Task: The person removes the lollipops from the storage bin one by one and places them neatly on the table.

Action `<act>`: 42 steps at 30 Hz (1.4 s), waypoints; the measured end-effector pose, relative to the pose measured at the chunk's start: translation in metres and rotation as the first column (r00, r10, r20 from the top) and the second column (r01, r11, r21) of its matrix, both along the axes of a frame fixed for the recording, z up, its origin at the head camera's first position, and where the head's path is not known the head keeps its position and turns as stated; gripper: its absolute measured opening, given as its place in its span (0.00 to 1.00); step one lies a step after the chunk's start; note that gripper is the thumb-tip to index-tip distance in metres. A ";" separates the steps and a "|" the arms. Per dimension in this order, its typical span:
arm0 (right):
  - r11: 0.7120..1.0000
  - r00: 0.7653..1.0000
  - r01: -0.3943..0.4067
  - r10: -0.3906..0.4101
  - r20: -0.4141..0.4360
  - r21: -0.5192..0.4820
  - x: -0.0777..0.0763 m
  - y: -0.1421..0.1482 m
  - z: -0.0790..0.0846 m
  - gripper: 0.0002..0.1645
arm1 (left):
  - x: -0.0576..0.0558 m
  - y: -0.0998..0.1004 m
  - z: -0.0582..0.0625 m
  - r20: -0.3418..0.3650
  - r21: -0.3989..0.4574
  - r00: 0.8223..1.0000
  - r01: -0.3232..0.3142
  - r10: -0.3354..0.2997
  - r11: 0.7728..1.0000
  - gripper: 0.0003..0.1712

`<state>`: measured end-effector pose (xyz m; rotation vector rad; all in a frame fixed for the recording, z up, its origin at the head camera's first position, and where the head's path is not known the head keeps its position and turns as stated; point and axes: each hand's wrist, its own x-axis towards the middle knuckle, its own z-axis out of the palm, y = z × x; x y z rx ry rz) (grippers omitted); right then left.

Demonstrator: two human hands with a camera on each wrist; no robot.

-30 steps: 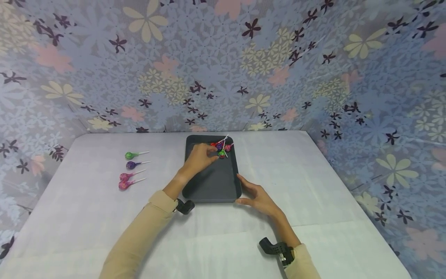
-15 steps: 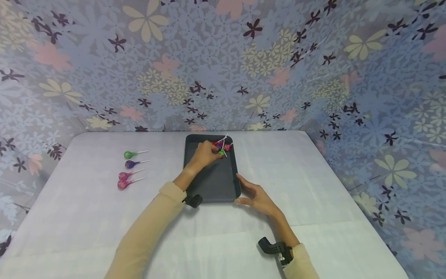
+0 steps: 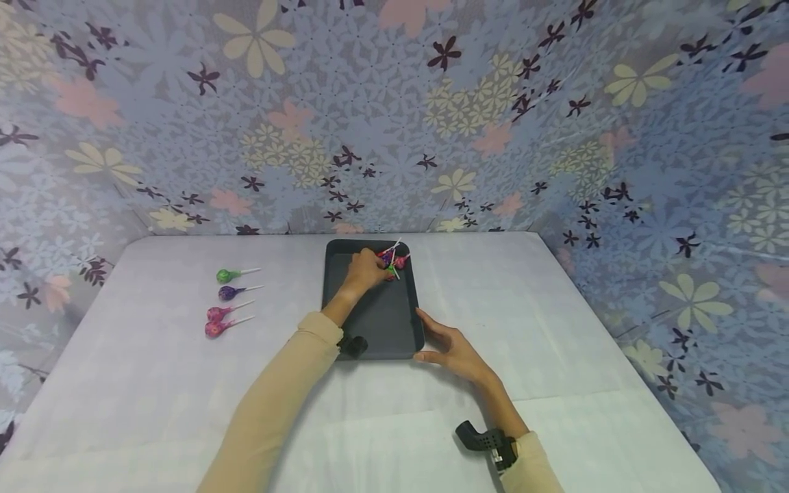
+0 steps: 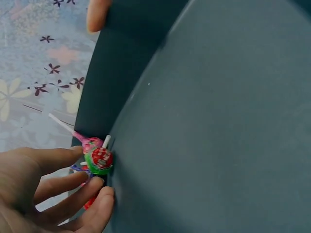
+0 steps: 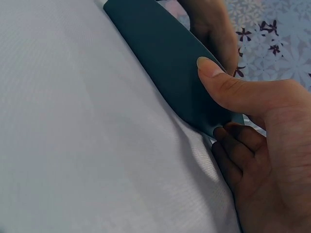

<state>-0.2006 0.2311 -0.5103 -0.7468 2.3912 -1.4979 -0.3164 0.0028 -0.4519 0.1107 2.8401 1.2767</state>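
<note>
At the one o'clock corner of a dark grey tray, the left hand is among wrapped lollipops

Print on the wrappers is too small to read. Floral fabric stands round the white surface from nine through twelve to three o'clock. Inside the tray, the lollipops cluster with crossed sticks, a pink one and a green-and-red one showing clearest. The left hand's bent fingers are at the green-and-red one; whether they pinch it, I cannot tell. The right hand grips the tray's corner at five o'clock, thumb against the near wall, fingers round the side. Well apart, toward nine o'clock, four more lie on the surface: green, purple and two pink, sticks pointing toward three o'clock
</note>
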 end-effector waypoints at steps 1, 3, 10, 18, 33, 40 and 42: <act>1.000 1.000 -0.002 0.002 0.000 -0.001 0.000 0.000 0.000 0.52 | 0.000 0.001 -0.002 0.004 0.005 1.000 -0.020 0.020 1.000 0.16; 1.000 1.000 -0.007 0.007 0.000 -0.005 0.000 -0.001 0.000 0.52 | -0.001 0.002 -0.004 0.005 0.017 0.998 -0.056 0.056 0.998 0.13; 1.000 1.000 0.008 -0.008 -0.004 0.020 0.000 0.000 -0.001 0.52 | -0.003 0.007 -0.008 -0.008 0.038 0.994 -0.105 0.105 0.994 0.14; 1.000 1.000 -0.003 0.003 -0.017 0.000 -0.001 0.001 -0.002 0.52 | -0.004 0.008 -0.006 -0.005 0.026 0.996 -0.086 0.086 0.996 0.18; 1.000 1.000 -0.001 0.001 0.009 0.008 0.000 0.000 0.001 0.53 | 0.002 -0.016 0.003 -0.025 0.005 1.000 0.016 -0.016 1.000 0.08; 1.000 1.000 0.002 -0.002 0.002 0.010 0.002 0.002 0.001 0.53 | 0.002 -0.035 0.012 -0.034 -0.013 0.997 0.069 -0.069 0.998 0.16; 1.000 1.000 0.004 -0.004 -0.004 0.017 0.002 0.002 0.001 0.53 | 0.004 -0.039 0.014 -0.035 -0.024 0.996 0.080 -0.081 0.997 0.18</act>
